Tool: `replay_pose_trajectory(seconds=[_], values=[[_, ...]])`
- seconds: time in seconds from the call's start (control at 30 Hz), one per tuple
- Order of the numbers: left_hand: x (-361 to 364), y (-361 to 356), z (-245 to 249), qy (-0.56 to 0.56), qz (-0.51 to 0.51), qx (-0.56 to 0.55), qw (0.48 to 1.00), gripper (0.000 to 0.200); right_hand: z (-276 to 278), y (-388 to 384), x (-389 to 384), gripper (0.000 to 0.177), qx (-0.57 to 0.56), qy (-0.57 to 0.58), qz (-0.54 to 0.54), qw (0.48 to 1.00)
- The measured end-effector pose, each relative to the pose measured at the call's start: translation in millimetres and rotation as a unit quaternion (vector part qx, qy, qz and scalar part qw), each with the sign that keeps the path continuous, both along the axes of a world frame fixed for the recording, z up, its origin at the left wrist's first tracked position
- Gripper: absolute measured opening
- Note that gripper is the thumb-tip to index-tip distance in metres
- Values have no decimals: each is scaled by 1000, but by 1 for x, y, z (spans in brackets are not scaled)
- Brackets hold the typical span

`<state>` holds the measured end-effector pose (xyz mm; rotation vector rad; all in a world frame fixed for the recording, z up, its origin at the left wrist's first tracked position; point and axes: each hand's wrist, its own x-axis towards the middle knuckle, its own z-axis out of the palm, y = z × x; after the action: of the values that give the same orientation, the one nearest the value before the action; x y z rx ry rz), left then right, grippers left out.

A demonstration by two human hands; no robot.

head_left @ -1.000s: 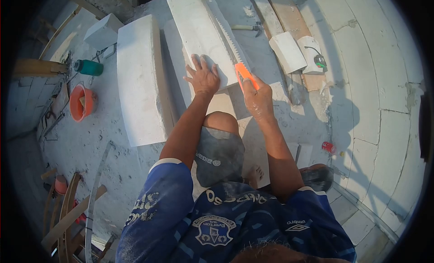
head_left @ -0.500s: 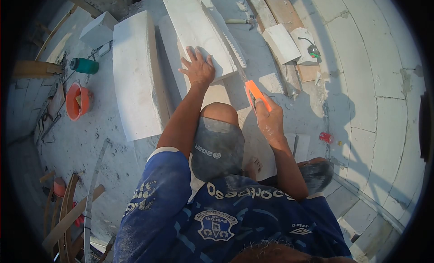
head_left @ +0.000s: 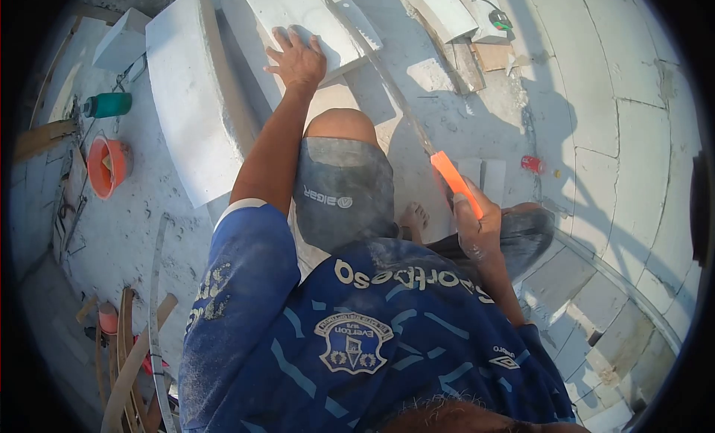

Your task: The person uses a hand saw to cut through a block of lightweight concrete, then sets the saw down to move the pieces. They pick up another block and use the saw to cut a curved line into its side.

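Observation:
My right hand [head_left: 479,223] is wrapped around the orange handle of a handsaw [head_left: 456,183]. The saw's long blade slants up and left, with its far part against the right side of a white block [head_left: 302,23]. Spread fingers of my left hand [head_left: 299,62] lie flat on the block's top near its closer end. A narrow offcut strip [head_left: 357,20] lies along the far side of the blade. Under and beside the sawn block are other pale blocks, partly hidden. One large white block [head_left: 195,98] stands left of my left arm.
A teal bottle [head_left: 108,104] and an orange bucket [head_left: 108,167] are on the dusty floor at left. Wooden strips [head_left: 128,358] lie at lower left. Toward the upper right are a block [head_left: 445,12] and a tape measure [head_left: 499,19]. A red can [head_left: 532,163] lies near the wall.
My right hand has pulled the saw back toward my body, so more blade shows beyond the block. My left hand stays on the block. The view has shifted, moving the blocks up and left.

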<state>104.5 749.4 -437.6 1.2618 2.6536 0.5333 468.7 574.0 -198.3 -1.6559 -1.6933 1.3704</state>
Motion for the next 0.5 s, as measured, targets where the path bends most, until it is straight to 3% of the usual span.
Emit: replay_pose_trajectory(seconds=[0.07,0.17,0.23,0.5], values=[[0,-1,-3,0,-2,-1,1000,69,1,-3,2,39,-33,3,-9,999],[-2,4,-4,6,-1,7,1000,69,9,-16,8,39,25,-21,0,999],[1,0,-6,7,-4,7,1000,69,26,-28,20,40,-62,-27,-13,998],[2,2,-3,6,-2,4,1000,72,75,-73,55,41,-87,-86,-28,992]])
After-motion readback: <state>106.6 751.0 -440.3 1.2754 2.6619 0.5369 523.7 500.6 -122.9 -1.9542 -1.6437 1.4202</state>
